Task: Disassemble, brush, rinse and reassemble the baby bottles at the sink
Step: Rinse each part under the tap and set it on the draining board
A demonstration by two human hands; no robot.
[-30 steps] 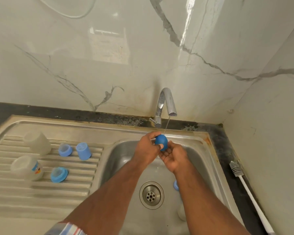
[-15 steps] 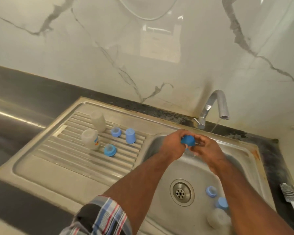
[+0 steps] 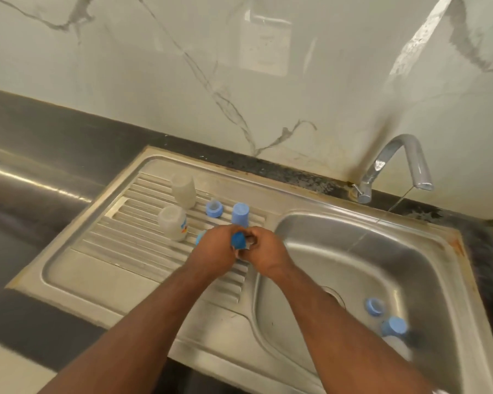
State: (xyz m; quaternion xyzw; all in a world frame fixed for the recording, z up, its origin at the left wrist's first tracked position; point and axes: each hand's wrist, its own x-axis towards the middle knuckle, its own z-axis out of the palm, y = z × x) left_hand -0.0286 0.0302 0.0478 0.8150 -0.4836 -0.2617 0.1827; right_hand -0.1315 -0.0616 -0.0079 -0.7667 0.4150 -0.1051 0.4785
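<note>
A small blue bottle part is held between the left hand and right hand above the ribbed drainboard, fingers of both curled round it. Its exact kind cannot be told, being largely hidden by fingers. In the basin, blurred blue pieces lie near the lower right, where a pale bottle is perhaps cut off.

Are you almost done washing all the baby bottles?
About halfway, it seems. Two bottles and some blue parts already sit on the draining board. The left hand and right hand hold a blue cap above it. More pieces wait in the sink, and nothing is reassembled yet.
</note>
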